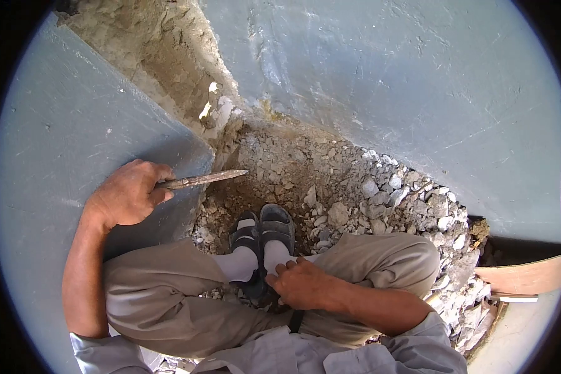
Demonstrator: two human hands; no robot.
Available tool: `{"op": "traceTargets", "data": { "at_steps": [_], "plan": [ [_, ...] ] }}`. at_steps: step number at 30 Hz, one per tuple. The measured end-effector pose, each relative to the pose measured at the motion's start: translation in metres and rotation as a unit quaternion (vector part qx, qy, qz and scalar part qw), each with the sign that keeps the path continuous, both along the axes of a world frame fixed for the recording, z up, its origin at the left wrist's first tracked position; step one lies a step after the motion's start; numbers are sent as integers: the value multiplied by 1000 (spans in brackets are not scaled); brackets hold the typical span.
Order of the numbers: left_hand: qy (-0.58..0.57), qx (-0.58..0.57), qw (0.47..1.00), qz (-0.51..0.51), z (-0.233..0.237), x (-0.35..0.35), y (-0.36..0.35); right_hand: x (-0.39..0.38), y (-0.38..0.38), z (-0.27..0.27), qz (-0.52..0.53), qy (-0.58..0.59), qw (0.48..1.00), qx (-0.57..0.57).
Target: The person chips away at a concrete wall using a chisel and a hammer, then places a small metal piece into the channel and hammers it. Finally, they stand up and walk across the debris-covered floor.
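Observation:
My left hand [131, 192] is closed around the near end of a pointed metal chisel [210, 178], beside the blue-grey wall at the left. The tool's tip points right, over the broken rubble [280, 156]. Near my ankles, my right hand [298, 283] has its fingers curled by the white sock [277, 254] on the right foot. Whether anything is in those fingers is hidden. Dark sandals [277, 221] are on both feet, side by side on the debris.
Blue-grey walls [380, 81] rise on both sides of a rough, broken channel [162, 50] at the upper left. Loose stones [340, 215] lie to the right of the feet. A curved brown board [530, 275] stands at the far right.

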State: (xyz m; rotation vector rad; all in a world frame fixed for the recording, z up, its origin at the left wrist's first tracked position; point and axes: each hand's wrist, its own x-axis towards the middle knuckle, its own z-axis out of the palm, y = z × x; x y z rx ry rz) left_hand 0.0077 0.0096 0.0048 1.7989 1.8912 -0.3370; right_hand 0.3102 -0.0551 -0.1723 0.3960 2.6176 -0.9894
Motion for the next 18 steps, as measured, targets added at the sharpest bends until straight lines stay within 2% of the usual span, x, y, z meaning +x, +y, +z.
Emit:
{"op": "traceTargets", "data": {
  "at_steps": [4, 18],
  "plan": [
    [0, 5, 1000, -8, 2, 1, -1, 3, -3, -1, -20, 50, 998, 16],
    [-9, 2, 1000, 12, 7, 8, 2, 5, -17, -1, -14, 104, 994, 35]
  ]
}}
